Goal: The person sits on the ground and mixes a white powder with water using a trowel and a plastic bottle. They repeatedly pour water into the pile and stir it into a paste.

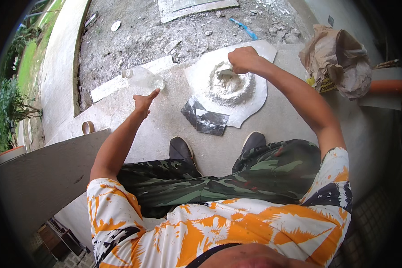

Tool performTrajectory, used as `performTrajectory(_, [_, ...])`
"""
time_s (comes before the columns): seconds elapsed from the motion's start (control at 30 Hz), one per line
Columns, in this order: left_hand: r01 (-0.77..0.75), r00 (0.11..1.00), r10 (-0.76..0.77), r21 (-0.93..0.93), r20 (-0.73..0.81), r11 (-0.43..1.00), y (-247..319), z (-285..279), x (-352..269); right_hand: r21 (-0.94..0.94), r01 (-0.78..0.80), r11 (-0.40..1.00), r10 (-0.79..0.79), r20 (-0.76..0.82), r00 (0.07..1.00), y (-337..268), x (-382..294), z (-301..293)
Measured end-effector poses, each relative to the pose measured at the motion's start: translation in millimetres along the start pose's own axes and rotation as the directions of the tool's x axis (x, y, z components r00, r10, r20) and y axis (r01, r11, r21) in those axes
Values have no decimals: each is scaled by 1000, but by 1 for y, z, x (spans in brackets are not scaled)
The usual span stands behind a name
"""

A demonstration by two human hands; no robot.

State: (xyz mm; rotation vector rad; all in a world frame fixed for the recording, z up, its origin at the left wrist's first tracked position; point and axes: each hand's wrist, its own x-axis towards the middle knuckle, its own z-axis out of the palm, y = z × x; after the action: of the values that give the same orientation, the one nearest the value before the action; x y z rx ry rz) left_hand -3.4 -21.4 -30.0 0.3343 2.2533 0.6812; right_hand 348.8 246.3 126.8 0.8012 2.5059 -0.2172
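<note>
My left hand (144, 104) is over the concrete floor, one finger stretched out to the base of a clear plastic bottle (142, 77). The bottle appears to lie on its side, its neck to the left. Whether the fingertip touches it is unclear. My right hand (244, 59) is curled above the edge of a heap of white powder (236, 87) with a hollow in its middle. Anything inside that fist is hidden. Under the powder lies a white board (196, 72) with an irregular edge. Dark, white-smeared flat pieces (211, 121) overlap its near side.
A crumpled brown paper bag (336, 62) stands at the right, by an orange pipe (387, 87). Beyond the floor edge are rubble (147, 37) and a blue strip (244, 28). A tape roll (87, 127) sits on a grey ledge (53, 167) at left. My shoes (181, 147) are close to the board.
</note>
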Motion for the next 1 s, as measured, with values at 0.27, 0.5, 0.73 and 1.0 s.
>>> performTrajectory(0.27, [-597, 794, 496, -297, -350, 745, 23, 40, 9, 184, -113, 976, 84, 162, 983, 5, 14, 11])
performTrajectory(0.5, [-646, 751, 508, -315, -422, 695, 47, 39, 35, 117, 21, 993, -24, 25, 999, -16, 6, 8])
performTrajectory(0.73, [-674, 738, 643, -247, -203, 696, 68, 49, -8, 102, -8, 995, 11, -35, 999, -7, -6, 16])
performTrajectory(1.0, [-781, 535, 773, -150, 341, 607, 98, 70, -50, 128, -84, 988, 102, -138, 985, 26, 1, 44])
